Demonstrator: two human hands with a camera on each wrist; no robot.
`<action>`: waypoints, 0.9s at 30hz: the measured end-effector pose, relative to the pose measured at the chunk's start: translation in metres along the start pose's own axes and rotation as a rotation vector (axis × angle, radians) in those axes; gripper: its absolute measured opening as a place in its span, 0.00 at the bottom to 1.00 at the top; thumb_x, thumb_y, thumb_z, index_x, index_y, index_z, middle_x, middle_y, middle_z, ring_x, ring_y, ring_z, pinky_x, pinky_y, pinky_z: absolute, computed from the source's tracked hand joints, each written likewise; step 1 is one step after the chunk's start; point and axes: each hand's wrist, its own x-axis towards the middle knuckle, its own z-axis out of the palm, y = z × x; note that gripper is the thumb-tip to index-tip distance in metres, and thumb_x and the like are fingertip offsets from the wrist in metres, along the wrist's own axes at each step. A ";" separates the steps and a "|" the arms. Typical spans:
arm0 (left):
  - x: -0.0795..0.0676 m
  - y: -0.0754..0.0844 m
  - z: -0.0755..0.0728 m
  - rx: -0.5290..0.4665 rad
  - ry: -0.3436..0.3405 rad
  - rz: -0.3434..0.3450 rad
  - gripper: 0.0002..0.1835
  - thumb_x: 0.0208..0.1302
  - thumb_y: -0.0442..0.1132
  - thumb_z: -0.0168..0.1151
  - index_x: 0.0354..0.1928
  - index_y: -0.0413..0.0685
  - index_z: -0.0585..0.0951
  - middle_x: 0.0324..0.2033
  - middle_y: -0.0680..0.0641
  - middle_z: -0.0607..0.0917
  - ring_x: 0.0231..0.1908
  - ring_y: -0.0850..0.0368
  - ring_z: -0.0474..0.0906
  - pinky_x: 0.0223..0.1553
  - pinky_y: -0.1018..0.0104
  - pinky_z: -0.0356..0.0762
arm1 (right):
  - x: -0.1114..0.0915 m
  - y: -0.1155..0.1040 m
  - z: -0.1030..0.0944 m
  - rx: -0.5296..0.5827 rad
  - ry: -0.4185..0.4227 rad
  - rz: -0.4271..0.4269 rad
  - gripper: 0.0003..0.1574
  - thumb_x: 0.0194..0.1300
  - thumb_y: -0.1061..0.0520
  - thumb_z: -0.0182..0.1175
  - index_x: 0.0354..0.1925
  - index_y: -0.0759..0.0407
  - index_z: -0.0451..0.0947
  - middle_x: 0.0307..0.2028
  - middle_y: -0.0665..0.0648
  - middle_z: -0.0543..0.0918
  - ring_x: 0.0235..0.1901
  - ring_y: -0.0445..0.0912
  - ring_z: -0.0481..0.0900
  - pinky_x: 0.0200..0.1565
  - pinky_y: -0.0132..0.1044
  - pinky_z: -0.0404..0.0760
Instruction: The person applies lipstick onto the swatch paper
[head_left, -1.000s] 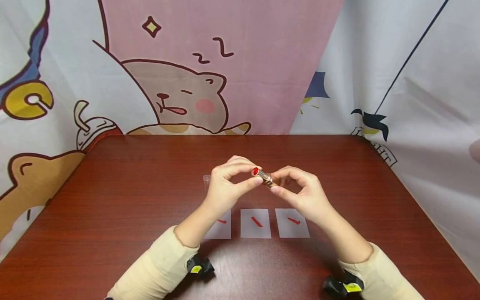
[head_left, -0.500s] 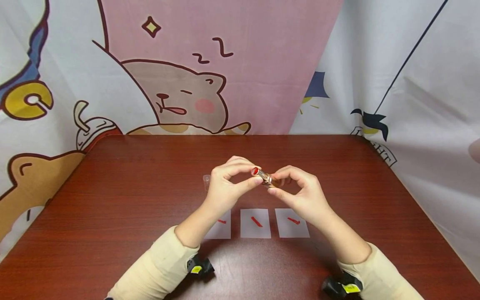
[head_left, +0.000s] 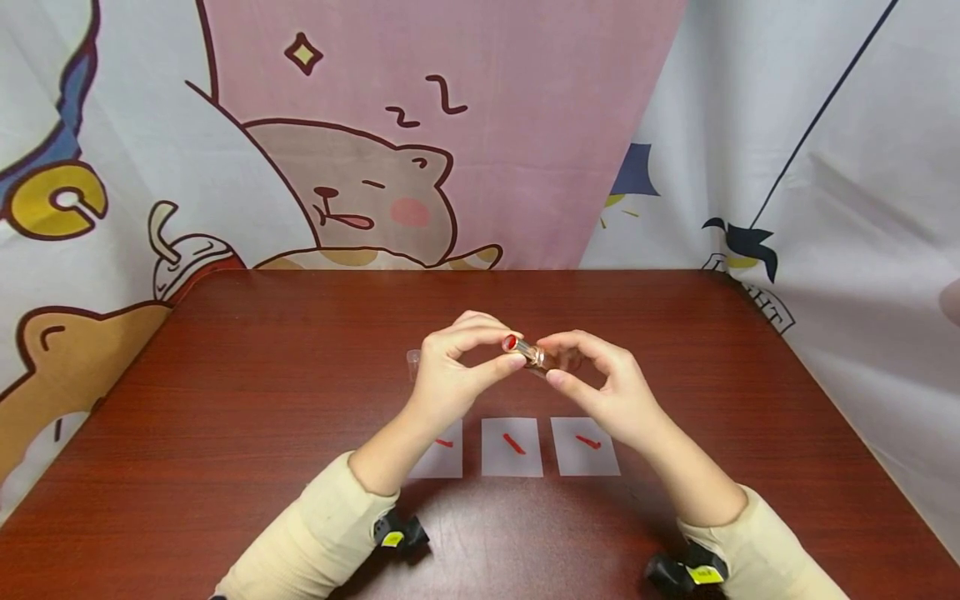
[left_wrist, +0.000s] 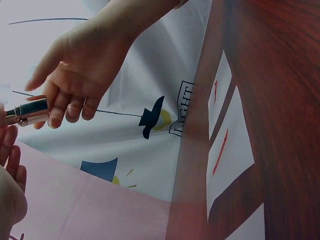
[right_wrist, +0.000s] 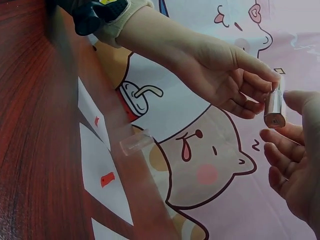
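Observation:
A gold lipstick is held in the air above the table, tilted, its red tip low in the metal tube and facing up to the left. My left hand pinches the tube near the tip between thumb and fingers. At the other end, my right hand pinches the base with thumb and index finger. The right wrist view shows the square bottom of the lipstick between both hands. Behind my left hand, a clear plastic cap stands on the table, partly hidden.
Three white paper cards lie in a row below the hands, each with a red stroke: the left card partly covered by my forearm, the middle card, the right card. A printed curtain hangs behind the brown table.
My right fingers have shifted slightly on the lipstick's base, first inward, then back. The red tip sits a little lower in its tube than a second ago. My left hand stays still.

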 end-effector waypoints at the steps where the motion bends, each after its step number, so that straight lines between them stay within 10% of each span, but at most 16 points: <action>1: 0.000 0.000 0.000 -0.001 -0.001 0.001 0.10 0.45 0.22 0.72 0.33 0.33 0.85 0.32 0.45 0.84 0.39 0.50 0.77 0.45 0.58 0.74 | 0.000 0.000 0.000 0.027 -0.014 -0.001 0.18 0.59 0.74 0.59 0.49 0.65 0.78 0.35 0.55 0.82 0.35 0.44 0.79 0.40 0.33 0.77; 13: 0.000 0.000 0.000 -0.017 -0.017 0.006 0.10 0.45 0.21 0.72 0.33 0.32 0.85 0.32 0.44 0.84 0.39 0.50 0.77 0.45 0.58 0.74 | 0.000 0.008 0.001 0.164 -0.164 0.004 0.15 0.71 0.70 0.46 0.51 0.71 0.75 0.47 0.53 0.82 0.47 0.45 0.78 0.48 0.35 0.76; 27: -0.001 -0.001 0.000 -0.015 -0.022 0.006 0.10 0.45 0.21 0.72 0.33 0.31 0.85 0.31 0.43 0.84 0.39 0.50 0.77 0.45 0.59 0.74 | -0.001 0.007 0.002 0.119 -0.108 0.010 0.13 0.68 0.73 0.49 0.47 0.70 0.77 0.43 0.52 0.83 0.43 0.45 0.79 0.46 0.33 0.77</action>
